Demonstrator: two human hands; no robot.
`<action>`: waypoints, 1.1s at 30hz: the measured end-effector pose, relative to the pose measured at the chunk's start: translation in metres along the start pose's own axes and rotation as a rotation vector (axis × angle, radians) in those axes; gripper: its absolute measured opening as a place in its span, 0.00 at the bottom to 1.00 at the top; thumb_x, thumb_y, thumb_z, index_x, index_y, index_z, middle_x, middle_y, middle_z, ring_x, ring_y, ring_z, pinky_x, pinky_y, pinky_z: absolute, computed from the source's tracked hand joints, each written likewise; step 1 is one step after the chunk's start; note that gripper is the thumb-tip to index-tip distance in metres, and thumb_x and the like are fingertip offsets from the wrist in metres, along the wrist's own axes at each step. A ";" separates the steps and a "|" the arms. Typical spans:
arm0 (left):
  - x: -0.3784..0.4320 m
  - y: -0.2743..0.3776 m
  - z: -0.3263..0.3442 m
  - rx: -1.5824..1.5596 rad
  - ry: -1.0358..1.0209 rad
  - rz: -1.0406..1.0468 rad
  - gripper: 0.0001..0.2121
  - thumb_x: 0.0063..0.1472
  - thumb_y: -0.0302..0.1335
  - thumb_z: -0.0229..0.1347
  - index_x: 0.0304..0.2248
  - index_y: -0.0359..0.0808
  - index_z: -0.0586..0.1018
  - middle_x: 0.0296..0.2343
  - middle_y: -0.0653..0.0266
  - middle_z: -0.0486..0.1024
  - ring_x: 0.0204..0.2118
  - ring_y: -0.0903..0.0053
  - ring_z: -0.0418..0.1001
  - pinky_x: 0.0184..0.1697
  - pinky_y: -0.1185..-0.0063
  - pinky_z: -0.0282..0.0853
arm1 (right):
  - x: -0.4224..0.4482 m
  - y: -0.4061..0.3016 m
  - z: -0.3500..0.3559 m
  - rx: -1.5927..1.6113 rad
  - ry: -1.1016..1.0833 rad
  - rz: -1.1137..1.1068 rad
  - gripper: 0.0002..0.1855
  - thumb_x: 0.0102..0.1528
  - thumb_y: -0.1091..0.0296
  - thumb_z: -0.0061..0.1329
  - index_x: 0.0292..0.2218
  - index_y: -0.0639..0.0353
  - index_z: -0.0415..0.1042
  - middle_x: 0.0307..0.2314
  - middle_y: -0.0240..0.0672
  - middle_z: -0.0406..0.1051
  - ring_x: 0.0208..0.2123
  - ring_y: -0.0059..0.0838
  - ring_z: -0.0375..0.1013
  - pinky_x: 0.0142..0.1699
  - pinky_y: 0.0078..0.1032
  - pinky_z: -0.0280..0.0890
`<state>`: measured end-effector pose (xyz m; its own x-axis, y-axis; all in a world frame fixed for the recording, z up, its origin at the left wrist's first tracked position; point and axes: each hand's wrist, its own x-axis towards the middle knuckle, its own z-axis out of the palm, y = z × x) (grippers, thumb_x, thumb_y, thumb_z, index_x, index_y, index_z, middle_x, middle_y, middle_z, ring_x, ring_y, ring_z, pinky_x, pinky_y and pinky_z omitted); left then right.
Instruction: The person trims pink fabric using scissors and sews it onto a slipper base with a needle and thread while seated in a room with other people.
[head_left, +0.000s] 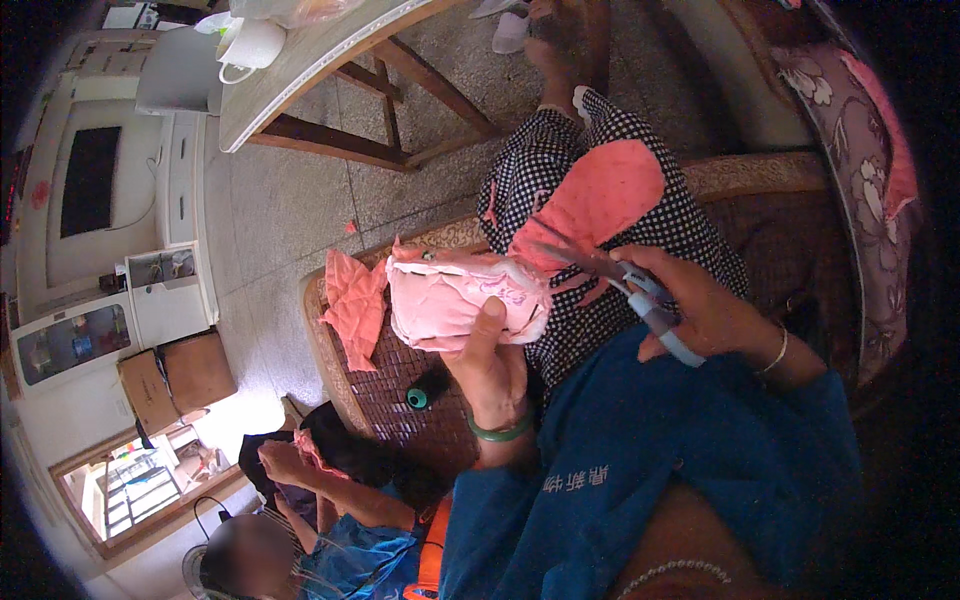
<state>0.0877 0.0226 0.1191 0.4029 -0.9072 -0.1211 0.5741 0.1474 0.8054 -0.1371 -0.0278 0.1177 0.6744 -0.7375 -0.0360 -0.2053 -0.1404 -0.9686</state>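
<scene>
My left hand (491, 367) grips a light pink padded fabric piece (442, 300) with a white edge and a small printed pattern, thumb on top. In my right hand (705, 307) is a pair of scissors (660, 322) with blue-grey handles. Their blades look slightly parted and lie over a salmon-pink sole-shaped cloth (615, 184). That cloth rests across my lap on black-and-white checked trousers (682, 232). It reaches to the right end of the padded piece; whether the two are joined I cannot tell.
Salmon cloth scraps (352, 300) and a dark spool with a green end (418, 398) lie on the woven seat mat (390, 375) at my left. A person (360, 540) in blue sits nearby, handling pink fabric. Ahead stands a table (315, 75) holding a white mug (251, 43).
</scene>
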 end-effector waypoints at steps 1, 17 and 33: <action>-0.001 0.000 0.001 0.024 0.016 0.011 0.27 0.51 0.15 0.49 0.51 0.32 0.56 0.43 0.56 0.65 0.45 0.68 0.66 0.49 0.70 0.62 | 0.002 -0.007 0.000 -0.179 0.030 -0.053 0.47 0.34 0.52 0.61 0.51 0.63 0.52 0.40 0.43 0.65 0.34 0.34 0.68 0.39 0.30 0.64; -0.005 0.003 0.009 0.114 0.019 0.020 0.28 0.47 0.14 0.52 0.49 0.30 0.58 0.42 0.56 0.65 0.44 0.69 0.65 0.50 0.72 0.60 | 0.007 -0.027 -0.005 -0.329 0.001 -0.023 0.46 0.35 0.46 0.57 0.52 0.52 0.53 0.34 0.42 0.68 0.33 0.41 0.69 0.38 0.32 0.65; -0.005 0.011 0.007 0.116 -0.015 -0.052 0.30 0.47 0.16 0.54 0.50 0.30 0.57 0.43 0.57 0.66 0.44 0.68 0.67 0.48 0.72 0.62 | -0.001 -0.004 -0.015 -0.355 -0.054 -0.114 0.36 0.37 0.62 0.59 0.47 0.57 0.59 0.30 0.39 0.71 0.29 0.37 0.72 0.31 0.27 0.66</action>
<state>0.0871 0.0258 0.1330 0.3636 -0.9182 -0.1570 0.5072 0.0538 0.8602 -0.1476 -0.0369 0.1257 0.7419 -0.6690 0.0453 -0.3532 -0.4473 -0.8217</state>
